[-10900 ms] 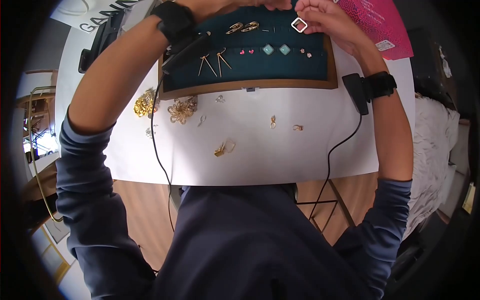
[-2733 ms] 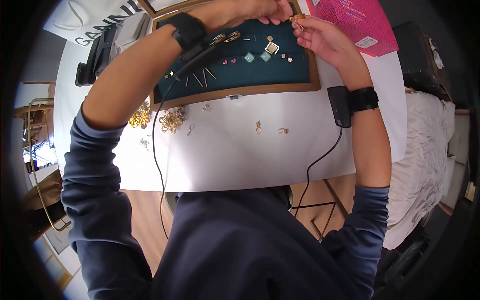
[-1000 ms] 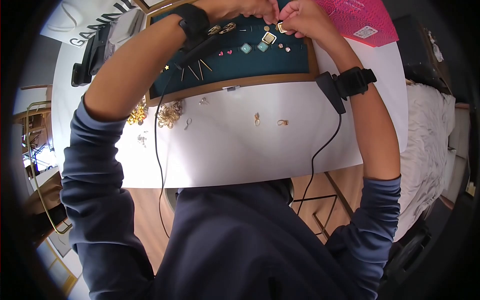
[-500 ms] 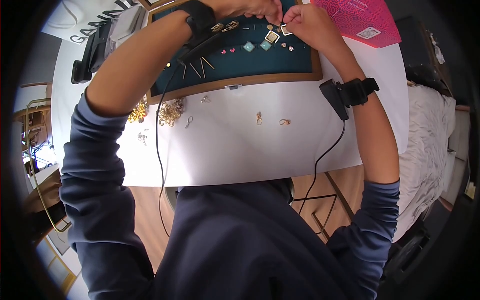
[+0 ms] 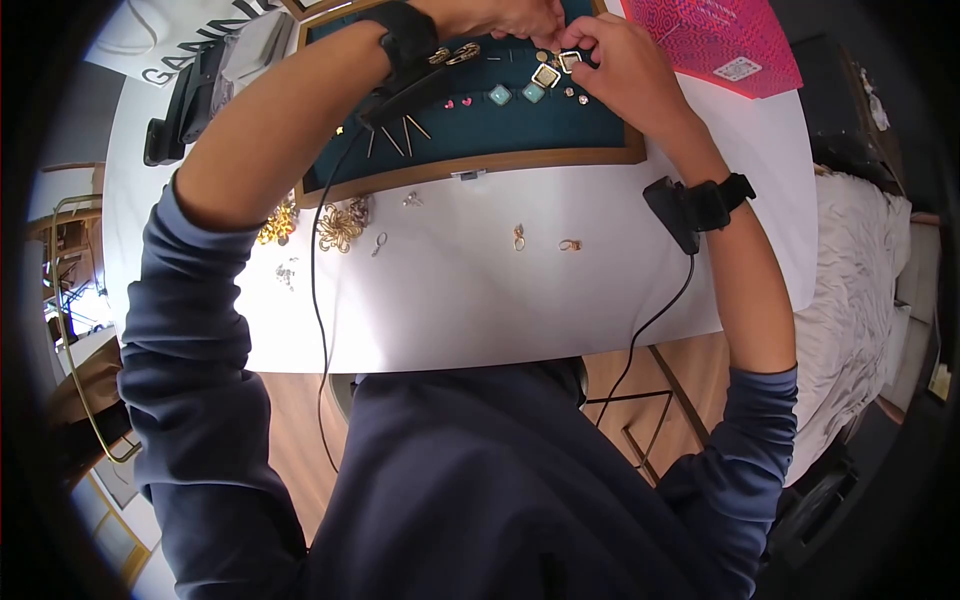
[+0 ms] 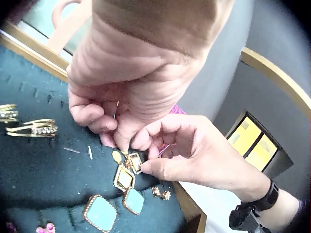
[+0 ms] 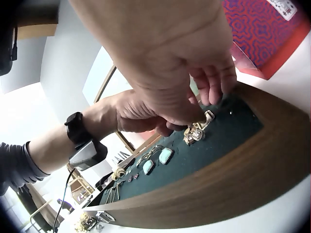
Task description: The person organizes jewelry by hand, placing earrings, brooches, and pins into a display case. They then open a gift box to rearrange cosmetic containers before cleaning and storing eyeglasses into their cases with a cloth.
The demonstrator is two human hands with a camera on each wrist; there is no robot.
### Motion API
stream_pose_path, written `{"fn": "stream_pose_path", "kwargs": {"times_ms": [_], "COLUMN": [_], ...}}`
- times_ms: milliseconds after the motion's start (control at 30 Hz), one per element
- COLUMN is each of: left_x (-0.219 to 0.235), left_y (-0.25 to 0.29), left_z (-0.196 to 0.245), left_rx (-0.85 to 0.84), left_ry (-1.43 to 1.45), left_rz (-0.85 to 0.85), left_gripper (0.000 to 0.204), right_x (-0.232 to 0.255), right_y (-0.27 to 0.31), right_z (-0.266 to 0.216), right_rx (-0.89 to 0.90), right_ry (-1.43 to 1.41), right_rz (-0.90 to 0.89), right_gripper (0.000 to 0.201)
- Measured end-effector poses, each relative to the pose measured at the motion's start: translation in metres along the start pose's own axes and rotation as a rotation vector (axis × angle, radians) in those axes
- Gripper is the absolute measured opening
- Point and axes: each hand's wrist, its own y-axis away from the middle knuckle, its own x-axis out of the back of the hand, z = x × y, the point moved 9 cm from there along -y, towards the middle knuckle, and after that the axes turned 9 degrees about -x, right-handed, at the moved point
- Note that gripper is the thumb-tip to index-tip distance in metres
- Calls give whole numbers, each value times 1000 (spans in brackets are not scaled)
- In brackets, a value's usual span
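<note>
Closely, two half-curled hands (image 6: 124, 90) (image 6: 194, 158) meet at one of two gold-framed earrings (image 6: 136, 163), grip unclear, near two turquoise ones (image 6: 102, 214).

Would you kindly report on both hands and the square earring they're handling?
Left hand at upper end of square earring, grip unclear. Right hand: thumb at its edge. Similar earring close alongside; nothing plainly blocking.

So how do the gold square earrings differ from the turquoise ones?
The gold earrings have pale-edged golden squares; the turquoise earrings are blue-green. A round gold disc tops one gold earring; the turquoise pair shows none. The left hand and right hand are at the gold pair; neither touches the turquoise. Both pairs are squarish and sit on dark green lining.
</note>
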Motion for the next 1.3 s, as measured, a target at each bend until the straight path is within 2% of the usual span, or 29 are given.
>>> {"fn": "stream_pose_path", "kwargs": {"times_ms": [100, 200, 300, 400, 500, 600, 633, 700, 733, 800, 933, 1033, 1300], "left_x": [-1, -5, -7, -4, 6, 17, 20, 21, 20, 22, 25, 23, 28], "left_y": [-6, -11, -13, -12, -18, -25, -18, -28, -30, -22, -11, -4, 0], "left_z": [-3, -7, -7, -3, 4, 13, 31, 34, 36, 50, 71, 68, 70], "left_rx": [-6, -9, -25, -8, -31, -54, -43, -192, -265, -298, -377, -269, -338], "left_ry": [-86, -172, -225, -319, -216, -110, -109, 87, 187, 132, 89, 120, 120], "left_rz": [-6, -12, -2, 12, 56, 96, 110, 31, -10, -13, 7, -1, 71], "left_gripper": [9, 9, 11, 12, 13, 15, 19, 18, 17, 13, 6, 7, 6], "right_x": [-6, -5, -7, -9, -4, -7, -10, -15, -9, 3, -3, -3, 4], "right_y": [2, 1, 0, 0, 0, -6, -8, -11, -10, -3, 1, 3, 12], "right_z": [13, 15, 17, 17, 21, 39, 42, 49, 40, 16, 26, 26, 15], "right_rx": [-112, -115, -168, -152, -141, -249, -314, -443, -485, -567, -583, -570, -621], "right_ry": [3, -28, -42, -14, -107, -597, -781, -1149, -1194, -1282, -1292, -1328, -1427], "right_rz": [-25, -7, -75, -61, 29, 65, 12, -96, -125, -187, -271, -303, -304], "right_gripper": [26, 22, 19, 22, 24, 15, 16, 17, 16, 16, 14, 15, 15]}}
